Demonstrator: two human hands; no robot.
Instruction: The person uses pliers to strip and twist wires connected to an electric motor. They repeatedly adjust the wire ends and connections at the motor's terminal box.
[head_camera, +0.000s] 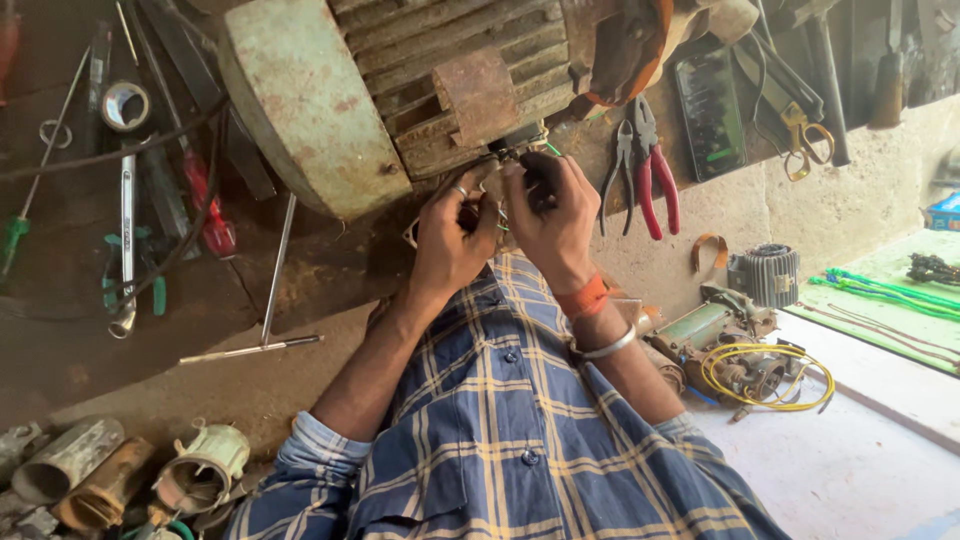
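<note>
Counted: one electric motor (400, 90), two pliers (640, 165), one red screwdriver (205, 205), one spanner (127, 235), one yellow wire coil (765, 375).

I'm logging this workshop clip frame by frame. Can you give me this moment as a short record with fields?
setting: grimy workbench
main object: large ribbed electric motor, rusty, lying on its side
left hand: at the motor's terminal area, ring on a finger
right hand: beside it, fingers on thin wires; orange band and metal bangle on wrist
nearby tools: red-handled pliers, spanner, red screwdriver
also: yellow wire coil
</note>
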